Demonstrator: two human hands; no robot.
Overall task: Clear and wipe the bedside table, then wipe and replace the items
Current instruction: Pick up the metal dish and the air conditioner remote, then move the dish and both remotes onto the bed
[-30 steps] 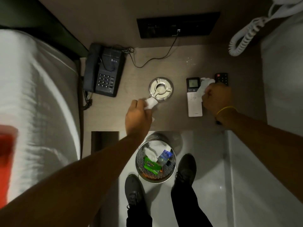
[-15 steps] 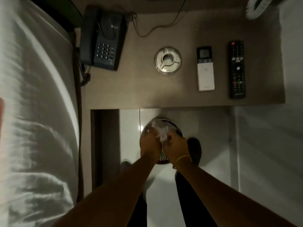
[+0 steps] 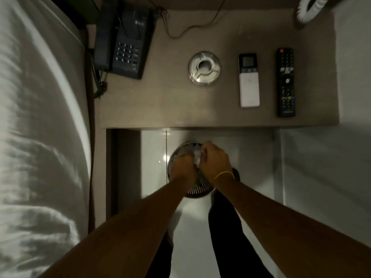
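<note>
On the brown bedside table (image 3: pixel 160 101) lie a dark telephone (image 3: pixel 128 51) at the left, a round metal ashtray (image 3: pixel 204 67) in the middle, a white remote (image 3: pixel 249 80) and a black remote (image 3: pixel 285 82) at the right. Below the table's front edge, my left hand (image 3: pixel 183 167) and my right hand (image 3: pixel 215 160) meet over a mesh waste bin (image 3: pixel 198 190) on the floor. Both hands pinch crumpled white tissue (image 3: pixel 197 155) between them. The bin's contents are mostly hidden by my hands.
A bed with white sheets (image 3: pixel 40 137) fills the left side. A white coiled cord (image 3: pixel 310 10) hangs at the top right, and a thin cable (image 3: pixel 192 27) runs across the table's back. My legs and a shoe (image 3: pixel 235 174) stand on the pale tiled floor beside the bin.
A second ago both hands were wiping on the table with tissues. They have since drawn back over the bin, and in the last half second have barely moved.
</note>
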